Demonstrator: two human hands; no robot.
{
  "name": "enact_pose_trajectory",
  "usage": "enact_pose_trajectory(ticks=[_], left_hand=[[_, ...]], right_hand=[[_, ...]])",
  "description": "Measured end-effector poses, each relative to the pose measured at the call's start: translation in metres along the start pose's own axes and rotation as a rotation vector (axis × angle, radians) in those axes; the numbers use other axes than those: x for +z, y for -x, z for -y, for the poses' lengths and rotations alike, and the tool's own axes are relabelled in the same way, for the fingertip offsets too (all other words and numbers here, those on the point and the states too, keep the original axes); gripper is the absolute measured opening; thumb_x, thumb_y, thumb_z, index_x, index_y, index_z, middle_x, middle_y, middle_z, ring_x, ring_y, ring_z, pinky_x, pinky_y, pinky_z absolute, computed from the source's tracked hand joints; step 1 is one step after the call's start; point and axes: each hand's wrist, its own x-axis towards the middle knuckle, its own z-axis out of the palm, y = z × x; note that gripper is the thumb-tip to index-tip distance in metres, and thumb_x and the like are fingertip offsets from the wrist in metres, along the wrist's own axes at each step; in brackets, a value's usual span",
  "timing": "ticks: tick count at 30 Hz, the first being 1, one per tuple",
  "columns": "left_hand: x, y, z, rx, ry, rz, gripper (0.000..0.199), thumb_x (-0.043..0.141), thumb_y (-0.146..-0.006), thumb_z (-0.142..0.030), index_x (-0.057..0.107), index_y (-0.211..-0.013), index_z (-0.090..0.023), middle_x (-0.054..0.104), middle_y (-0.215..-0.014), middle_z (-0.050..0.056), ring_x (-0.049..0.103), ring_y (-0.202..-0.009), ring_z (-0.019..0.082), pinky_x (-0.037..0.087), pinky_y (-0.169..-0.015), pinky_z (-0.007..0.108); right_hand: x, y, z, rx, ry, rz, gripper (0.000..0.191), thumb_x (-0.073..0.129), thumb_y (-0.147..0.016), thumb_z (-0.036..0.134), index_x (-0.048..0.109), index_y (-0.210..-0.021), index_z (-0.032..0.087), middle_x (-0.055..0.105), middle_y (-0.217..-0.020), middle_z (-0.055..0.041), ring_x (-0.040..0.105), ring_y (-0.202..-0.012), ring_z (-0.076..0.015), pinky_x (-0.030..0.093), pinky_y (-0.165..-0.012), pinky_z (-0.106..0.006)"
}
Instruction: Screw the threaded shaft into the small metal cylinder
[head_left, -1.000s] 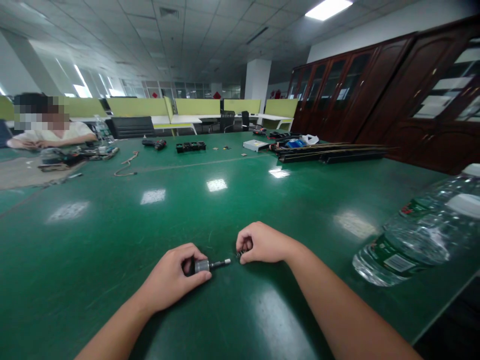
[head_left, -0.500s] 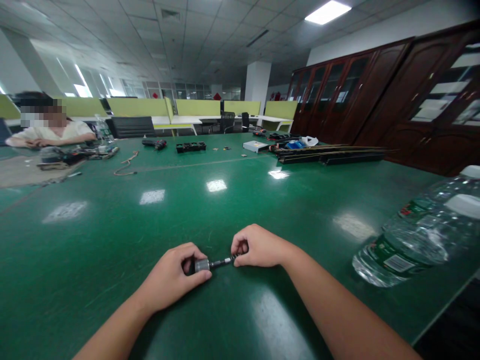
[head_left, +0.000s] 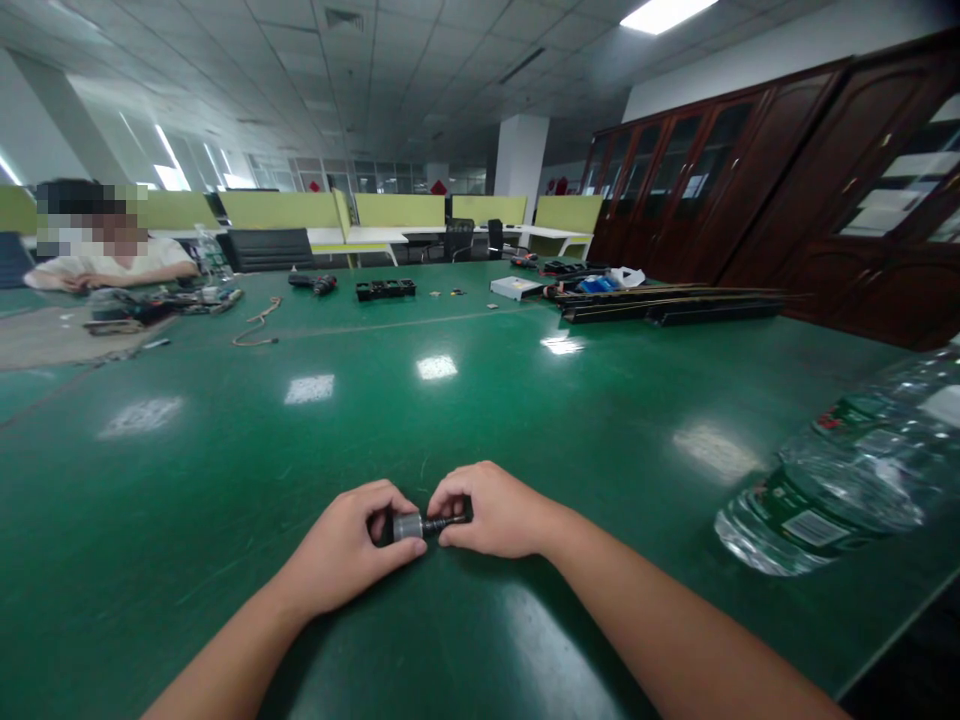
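Note:
My left hand (head_left: 337, 548) is closed around a grey metal cylinder (head_left: 406, 527) with a dark rear end, thumb below and fingers above. A thin shaft (head_left: 456, 519) sticks out of the cylinder toward the right. Around that shaft, close to the cylinder's face, sits a small dark coil spring (head_left: 433, 526). The thumb and fingertips of my right hand (head_left: 499, 510) pinch the spring from the right side, and the shaft's tip reaches into the hollow of that hand. Both hands rest low over the green table (head_left: 375, 410).
Large water bottles (head_left: 817, 500) stand at the right. Black rails (head_left: 675, 305) and a silver box (head_left: 516, 288) lie at the far right. A power drill (head_left: 313, 284), a black frame part (head_left: 385, 290) and a cord (head_left: 259, 325) lie farther back. A person (head_left: 112, 255) sits at far left.
My right hand has moved left along the shaft, bringing the spring from the shaft's tip up near the cylinder. My left hand keeps its hold. The view has shifted slightly.

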Motion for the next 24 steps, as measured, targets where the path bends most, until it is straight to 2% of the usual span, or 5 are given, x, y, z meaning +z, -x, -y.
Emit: enact_pose_trajectory(ticks=[19,24], left_hand=[[0.0004,-0.0001,0.0003,0.005,0.005,-0.002,0.021,0.067,-0.079,-0.039,0.068,-0.089,-0.020,0.057,-0.073,-0.002,0.051,-0.066,0.015,0.036,-0.060,0.025],[0.0008,0.0007,0.0014,0.003,0.006,0.001,0.021,0.067,-0.079,-0.038,0.068,-0.089,-0.020,0.057,-0.073,-0.002,0.052,-0.066,0.015,0.036,-0.060,0.024]], right_hand=[[-0.0020,0.0011,-0.0011,-0.081,0.094,0.009,0.016,0.070,-0.076,0.022,0.074,-0.091,0.018,0.065,-0.080,-0.0012,0.058,-0.073,-0.0121,0.041,-0.066,-0.022],[0.0008,0.0004,0.0000,-0.103,0.104,-0.030,0.017,0.071,-0.073,0.020,0.072,-0.090,0.018,0.065,-0.080,-0.0009,0.057,-0.075,-0.0126,0.041,-0.068,-0.023]])
